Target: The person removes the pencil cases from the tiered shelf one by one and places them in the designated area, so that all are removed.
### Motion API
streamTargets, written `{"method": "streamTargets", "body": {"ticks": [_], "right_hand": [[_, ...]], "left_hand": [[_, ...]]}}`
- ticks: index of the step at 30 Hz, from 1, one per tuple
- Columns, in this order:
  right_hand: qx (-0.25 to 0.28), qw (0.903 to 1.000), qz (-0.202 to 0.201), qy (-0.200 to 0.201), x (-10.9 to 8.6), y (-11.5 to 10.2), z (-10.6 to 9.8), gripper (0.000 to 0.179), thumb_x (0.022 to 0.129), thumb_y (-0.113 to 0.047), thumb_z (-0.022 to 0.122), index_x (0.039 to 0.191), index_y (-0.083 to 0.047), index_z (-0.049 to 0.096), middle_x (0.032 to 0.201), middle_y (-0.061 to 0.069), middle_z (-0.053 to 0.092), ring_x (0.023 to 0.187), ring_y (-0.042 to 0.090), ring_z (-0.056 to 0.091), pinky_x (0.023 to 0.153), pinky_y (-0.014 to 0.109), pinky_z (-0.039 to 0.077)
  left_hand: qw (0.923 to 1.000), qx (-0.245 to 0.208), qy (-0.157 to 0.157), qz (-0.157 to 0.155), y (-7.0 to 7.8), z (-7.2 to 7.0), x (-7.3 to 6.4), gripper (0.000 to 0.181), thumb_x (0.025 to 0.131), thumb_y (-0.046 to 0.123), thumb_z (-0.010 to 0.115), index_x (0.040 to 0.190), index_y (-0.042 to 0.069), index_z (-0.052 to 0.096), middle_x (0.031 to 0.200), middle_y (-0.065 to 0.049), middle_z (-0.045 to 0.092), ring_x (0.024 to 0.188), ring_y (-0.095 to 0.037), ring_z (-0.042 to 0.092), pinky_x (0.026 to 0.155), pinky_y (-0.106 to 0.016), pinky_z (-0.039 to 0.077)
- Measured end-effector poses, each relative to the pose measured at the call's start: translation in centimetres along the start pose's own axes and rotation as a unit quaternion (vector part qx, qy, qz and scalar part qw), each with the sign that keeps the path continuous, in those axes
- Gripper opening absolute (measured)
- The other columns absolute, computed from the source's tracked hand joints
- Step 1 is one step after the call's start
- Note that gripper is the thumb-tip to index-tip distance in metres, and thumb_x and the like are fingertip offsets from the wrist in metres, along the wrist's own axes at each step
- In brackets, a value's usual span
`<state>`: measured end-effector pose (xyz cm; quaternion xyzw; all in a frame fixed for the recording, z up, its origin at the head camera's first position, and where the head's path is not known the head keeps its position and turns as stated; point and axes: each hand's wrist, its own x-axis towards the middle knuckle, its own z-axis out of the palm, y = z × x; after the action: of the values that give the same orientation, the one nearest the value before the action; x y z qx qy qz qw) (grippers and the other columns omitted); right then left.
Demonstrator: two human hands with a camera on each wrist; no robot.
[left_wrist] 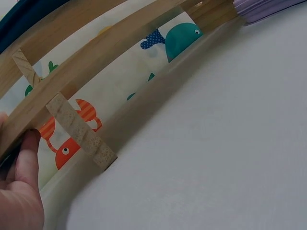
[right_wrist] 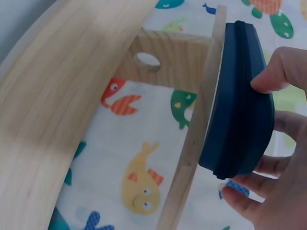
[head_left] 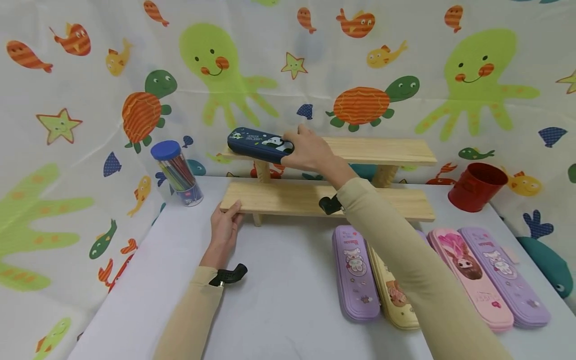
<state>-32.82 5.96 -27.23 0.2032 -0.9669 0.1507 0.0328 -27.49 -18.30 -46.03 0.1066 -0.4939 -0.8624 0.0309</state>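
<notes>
A dark blue pencil case (head_left: 252,142) with a panda print lies along the left end of the wooden rack's upper board (head_left: 378,150). My right hand (head_left: 309,150) holds its right end, thumb on one side and fingers on the other. In the right wrist view the case's zipped side (right_wrist: 235,110) shows against the upper board's edge. The left corner of the lower board (head_left: 288,199) is in the grip of my left hand (head_left: 223,227), thumb on top. From the left wrist, the fingers (left_wrist: 29,160) show beneath that board.
Purple (head_left: 355,272), yellow (head_left: 396,295) and pink (head_left: 472,280) pencil cases lie at front right, partly behind my right sleeve. A red metal pot (head_left: 477,187) stands right of the rack. A blue-lidded tub of coloured pens (head_left: 177,172) stands left. A printed curtain (head_left: 288,50) hangs close behind.
</notes>
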Motion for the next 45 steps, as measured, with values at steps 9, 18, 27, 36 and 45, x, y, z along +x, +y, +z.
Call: {"method": "streamTargets", "body": {"ticks": [9,18,27,36,45], "right_hand": [[-0.035,0.9991,-0.022,-0.003,-1.2,0.9,-0.6,0.057,0.090,-0.049,0.060,0.136,-0.017,0.052,0.124,0.012,0.049,0.102,0.027,0.049,0.083,0.044,0.051],[0.003,0.9992,-0.040,-0.006,-1.4,1.0,-0.1,0.047,0.088,-0.041,0.067,0.121,-0.013,0.048,0.115,0.008,0.063,0.094,0.023,0.059,0.081,0.037,0.055],[-0.070,0.9937,-0.010,-0.087,-2.7,0.6,-0.3,0.097,0.081,-0.042,0.069,0.159,-0.029,0.012,0.149,0.012,0.043,0.114,0.028,0.053,0.091,0.047,0.056],[-0.047,0.9949,-0.014,-0.088,-5.1,1.7,-0.1,0.107,0.078,-0.044,0.074,0.160,-0.027,0.007,0.141,0.014,0.049,0.105,0.027,0.057,0.083,0.045,0.059],[0.012,0.9968,-0.005,-0.079,-7.4,2.9,1.0,0.110,0.077,-0.046,0.077,0.160,-0.026,0.006,0.143,0.012,0.049,0.110,0.025,0.056,0.085,0.039,0.059]], "left_hand": [[1.0000,0.005,-0.006,0.003,0.1,-0.3,0.0,0.061,0.099,0.008,0.059,0.153,0.007,0.030,0.153,-0.014,0.042,0.137,-0.019,0.049,0.109,-0.023,0.049],[0.9999,-0.009,-0.006,0.005,-0.3,-0.5,0.1,0.062,0.099,0.007,0.059,0.153,0.006,0.029,0.152,-0.015,0.043,0.135,-0.019,0.051,0.105,-0.021,0.051],[1.0000,0.006,0.000,0.007,-0.2,-0.7,0.0,0.061,0.099,0.011,0.059,0.153,0.008,0.029,0.151,-0.014,0.044,0.136,-0.018,0.050,0.105,-0.020,0.051],[1.0000,0.005,0.003,0.004,-0.3,-0.4,0.1,0.056,0.100,0.010,0.058,0.151,0.010,0.034,0.144,-0.011,0.050,0.132,-0.016,0.055,0.101,-0.019,0.053],[1.0000,0.002,0.002,0.000,-0.2,0.0,0.3,0.059,0.098,0.011,0.061,0.151,0.010,0.034,0.139,-0.007,0.054,0.125,-0.012,0.059,0.101,-0.018,0.053]]}}
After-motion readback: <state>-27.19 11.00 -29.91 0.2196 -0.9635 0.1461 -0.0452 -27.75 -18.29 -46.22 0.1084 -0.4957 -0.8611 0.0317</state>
